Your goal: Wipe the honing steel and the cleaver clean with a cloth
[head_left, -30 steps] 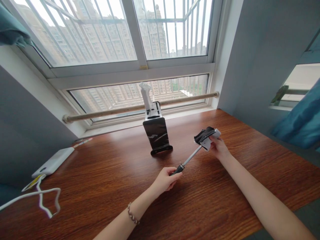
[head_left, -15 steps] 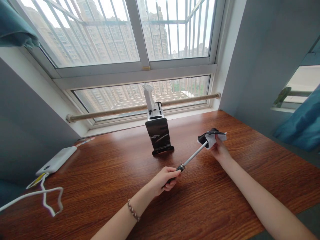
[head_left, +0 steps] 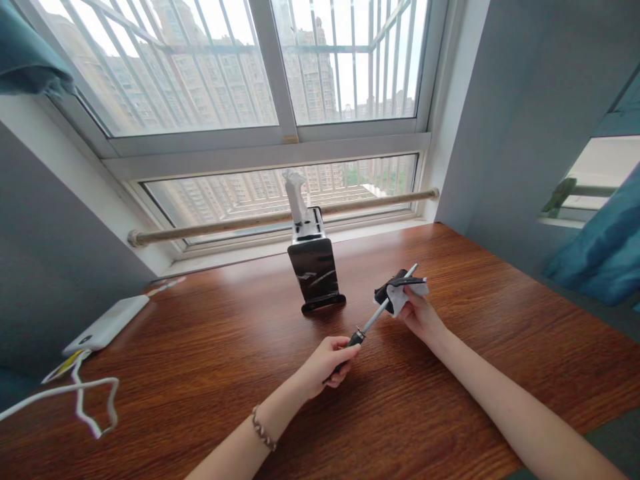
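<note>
Two bare hands are at work over one brown wood-grain table (head_left: 225, 333); directions are given as on a dial centred on the view, with twelve at the window. The left hand (head_left: 327, 367), at six o'clock, is curled shut around the black handle (head_left: 354, 339) of one slim grey metal rod (head_left: 375, 316). This rod is held above the tabletop between five and four o'clock, tilted so that its tip points toward half past one.

At four o'clock the right hand (head_left: 420, 319) pinches one folded black-and-white cloth (head_left: 399, 300), thumb and fingers closed on its white side. The cloth is around the upper part of the rod, whose tip shows beyond it; how firmly the fingers press on the metal cannot be told. One braided brown bracelet (head_left: 263, 430) circles the left wrist, toward seven o'clock.

Near the dial's centre stands one glossy black upright stand (head_left: 315, 270) with a slotted top, well apart from the cloth; one white, wrapped-looking object (head_left: 296, 197) rises from it toward twelve. At half past eight lies one white rectangular slab-shaped device (head_left: 107, 327), with a looping white cable (head_left: 80, 393) beside its near end. One pale round rail (head_left: 225, 229) runs across the window, which has two large upper panes and one low pane. Two blue curtains show, at ten (head_left: 30, 60) and three o'clock.
</note>
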{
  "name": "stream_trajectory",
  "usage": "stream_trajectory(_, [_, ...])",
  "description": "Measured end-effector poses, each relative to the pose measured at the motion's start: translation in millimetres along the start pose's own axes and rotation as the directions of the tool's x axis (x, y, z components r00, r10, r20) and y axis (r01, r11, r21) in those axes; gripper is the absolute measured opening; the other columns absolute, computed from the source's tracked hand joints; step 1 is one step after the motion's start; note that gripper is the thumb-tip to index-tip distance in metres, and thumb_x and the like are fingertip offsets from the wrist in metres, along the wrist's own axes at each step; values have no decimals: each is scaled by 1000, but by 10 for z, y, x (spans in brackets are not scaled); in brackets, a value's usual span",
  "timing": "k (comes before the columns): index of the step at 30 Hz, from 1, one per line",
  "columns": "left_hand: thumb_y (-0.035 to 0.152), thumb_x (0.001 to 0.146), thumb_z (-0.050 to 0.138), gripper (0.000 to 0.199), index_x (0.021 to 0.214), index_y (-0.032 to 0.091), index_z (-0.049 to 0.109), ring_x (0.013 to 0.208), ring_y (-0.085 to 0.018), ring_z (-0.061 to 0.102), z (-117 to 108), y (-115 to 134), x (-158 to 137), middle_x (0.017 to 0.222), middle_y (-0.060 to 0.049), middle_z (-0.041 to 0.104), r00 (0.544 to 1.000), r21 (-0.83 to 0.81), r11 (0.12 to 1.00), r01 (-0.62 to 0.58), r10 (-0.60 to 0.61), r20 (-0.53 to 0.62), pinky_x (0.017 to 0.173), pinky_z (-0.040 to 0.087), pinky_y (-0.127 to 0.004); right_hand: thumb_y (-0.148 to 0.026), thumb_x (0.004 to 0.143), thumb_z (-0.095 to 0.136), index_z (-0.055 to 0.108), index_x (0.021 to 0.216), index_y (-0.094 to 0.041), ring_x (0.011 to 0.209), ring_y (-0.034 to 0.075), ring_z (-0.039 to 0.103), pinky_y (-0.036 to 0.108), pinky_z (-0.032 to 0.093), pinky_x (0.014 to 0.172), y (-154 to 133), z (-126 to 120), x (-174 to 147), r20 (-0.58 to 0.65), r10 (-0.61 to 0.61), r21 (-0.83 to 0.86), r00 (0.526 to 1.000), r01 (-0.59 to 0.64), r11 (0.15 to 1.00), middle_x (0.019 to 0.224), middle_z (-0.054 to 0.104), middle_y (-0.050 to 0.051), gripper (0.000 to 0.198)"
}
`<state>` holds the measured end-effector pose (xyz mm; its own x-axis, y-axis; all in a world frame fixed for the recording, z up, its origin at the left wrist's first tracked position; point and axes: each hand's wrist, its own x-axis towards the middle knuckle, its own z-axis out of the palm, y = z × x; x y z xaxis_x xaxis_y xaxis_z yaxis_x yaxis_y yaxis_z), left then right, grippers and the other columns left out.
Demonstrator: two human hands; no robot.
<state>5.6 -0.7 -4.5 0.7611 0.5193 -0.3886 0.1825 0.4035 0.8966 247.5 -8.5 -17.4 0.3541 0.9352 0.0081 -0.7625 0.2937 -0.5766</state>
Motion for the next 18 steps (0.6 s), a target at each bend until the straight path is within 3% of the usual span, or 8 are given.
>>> stream_trajectory(6, [46,77,58,31,74,21,40,32,-2,20,4,-7,3,43,10,36,1000,-16,1000,1,-1,-14,32,6,-19,-21,61,79,67,89,-19,77,16,66,28,54,73,210,16,-174,77,170,-181,982,-153,971,87,72,1,30])
stream_trajectory(11, [48,74,60,33,74,19,43,32,-2,22,22,-19,13,43,10,36,998,19,1000,-4,5,-60,31,8,-18,-21,61,79,68,84,-19,77,15,64,28,51,74,227,9,-217,138,242,-309,960,-190,932,83,71,0,26])
stream_trajectory(15, [59,78,47,45,76,14,54,31,-2,25,33,-19,24,43,7,39,995,20,1000,20,-18,-99,31,9,-18,-19,58,81,68,87,-17,78,14,64,28,49,77,276,24,-260,168,293,-402,941,-206,892,85,71,1,32])
stream_trajectory(18, [55,79,45,45,74,12,58,30,-3,28,32,-20,28,43,5,40,995,15,1000,22,-21,-100,30,11,-17,-18,56,81,69,85,-14,76,16,64,30,48,76,322,27,-305,176,349,-498,920,-223,838,83,71,3,31])
